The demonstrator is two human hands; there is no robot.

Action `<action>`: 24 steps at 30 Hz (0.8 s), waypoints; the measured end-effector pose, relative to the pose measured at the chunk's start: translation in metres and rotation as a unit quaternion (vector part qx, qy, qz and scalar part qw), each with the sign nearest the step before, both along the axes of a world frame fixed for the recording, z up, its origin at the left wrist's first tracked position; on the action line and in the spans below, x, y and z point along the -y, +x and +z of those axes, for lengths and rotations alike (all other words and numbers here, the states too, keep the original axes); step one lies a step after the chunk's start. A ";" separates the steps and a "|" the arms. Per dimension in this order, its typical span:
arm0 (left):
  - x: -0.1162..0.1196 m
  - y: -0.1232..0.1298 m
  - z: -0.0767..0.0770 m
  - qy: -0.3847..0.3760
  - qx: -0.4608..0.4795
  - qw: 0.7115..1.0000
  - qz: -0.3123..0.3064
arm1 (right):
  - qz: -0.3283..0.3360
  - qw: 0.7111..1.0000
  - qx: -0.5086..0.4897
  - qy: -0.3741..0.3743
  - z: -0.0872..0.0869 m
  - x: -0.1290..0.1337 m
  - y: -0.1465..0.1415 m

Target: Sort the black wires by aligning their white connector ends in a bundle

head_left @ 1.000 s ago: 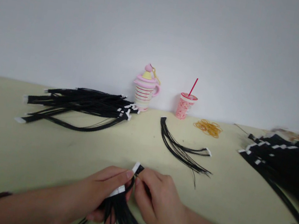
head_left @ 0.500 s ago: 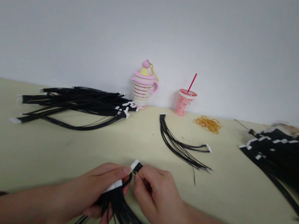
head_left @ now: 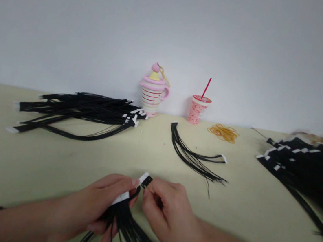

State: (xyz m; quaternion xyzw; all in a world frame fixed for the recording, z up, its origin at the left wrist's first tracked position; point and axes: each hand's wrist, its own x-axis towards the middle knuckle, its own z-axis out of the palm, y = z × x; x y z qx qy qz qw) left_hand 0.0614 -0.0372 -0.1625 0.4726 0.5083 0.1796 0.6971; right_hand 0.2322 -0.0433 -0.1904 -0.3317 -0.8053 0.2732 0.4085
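Near the front of the table, my left hand (head_left: 105,200) is closed on a black wire harness (head_left: 136,232) with white connectors. One white connector (head_left: 143,178) sticks up past the left thumb, and a wider one lies against the palm. My right hand (head_left: 167,206) is closed in a pinch just right of the upright connector, its fingertips close to the black end. Something thin and pale, perhaps a wire tip, shows between those fingers, too small to make out. The harness wires fan down and to the right beneath the right wrist.
A heap of black harnesses (head_left: 82,110) lies at left, with a larger pile (head_left: 314,171) at right. One loose harness (head_left: 189,152) rests mid-table. Along the wall stand a pink striped cup (head_left: 151,94) and a pink cup with a straw (head_left: 197,111), beside yellow rubber bands (head_left: 224,133).
The whole view has shifted a little, so everything sits slightly further left. Both hands keep nearly the same hold on the harness and connector.
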 end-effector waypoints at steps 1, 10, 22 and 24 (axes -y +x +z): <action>0.000 0.000 0.000 -0.002 0.000 1.000 0.002 | -0.001 1.000 0.002 -0.001 0.000 0.000 0.000; 0.001 0.000 0.003 -0.021 -0.002 1.000 -0.011 | 0.018 1.000 -0.003 -0.018 0.002 0.001 0.001; 0.002 -0.003 0.000 0.033 -0.045 0.997 -0.061 | 0.024 0.992 -0.094 -0.086 0.004 -0.001 -0.001; 0.003 -0.002 0.002 0.042 -0.046 0.995 -0.077 | 0.026 0.992 -0.091 -0.084 0.004 0.000 -0.001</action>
